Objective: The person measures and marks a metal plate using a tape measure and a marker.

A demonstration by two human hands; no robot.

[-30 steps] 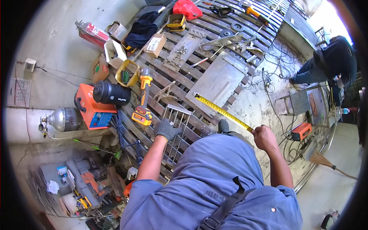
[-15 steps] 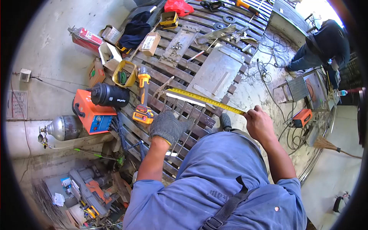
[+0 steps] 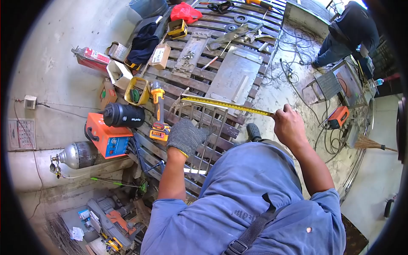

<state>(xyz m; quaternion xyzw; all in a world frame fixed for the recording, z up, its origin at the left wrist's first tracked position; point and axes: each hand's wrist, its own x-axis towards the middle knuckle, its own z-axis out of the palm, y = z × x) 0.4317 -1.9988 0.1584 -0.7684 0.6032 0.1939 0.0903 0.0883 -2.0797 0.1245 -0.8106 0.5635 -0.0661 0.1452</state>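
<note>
In my bare right hand (image 3: 290, 125) is the end of a yellow tape measure (image 3: 229, 106), gripped between closed fingers; the case is hidden by the hand. Its blade stretches left along the top bar of a metal frame (image 3: 204, 146) with several thin rods. My left hand (image 3: 186, 137), in a grey knit glove, is closed over the left side of that frame, its fingertips partly hidden. Just left of the glove lies a yellow and black angle grinder (image 3: 158, 111). A small hammer-like tool (image 3: 178, 100) touches the frame's upper left corner.
The slatted metal table (image 3: 170, 87) carries a flat steel plate (image 3: 236, 74), a small carton (image 3: 160, 56) and a yellow container (image 3: 137, 91). An orange welding machine (image 3: 108, 136) and black jug (image 3: 124, 115) stand left. Cables (image 3: 293, 72) cross the floor near another person (image 3: 350, 34).
The view has shifted slightly, so the scene sits a little differently. Both hands keep their places on the frame and the tape measure. The other person's posture looks almost the same.
</note>
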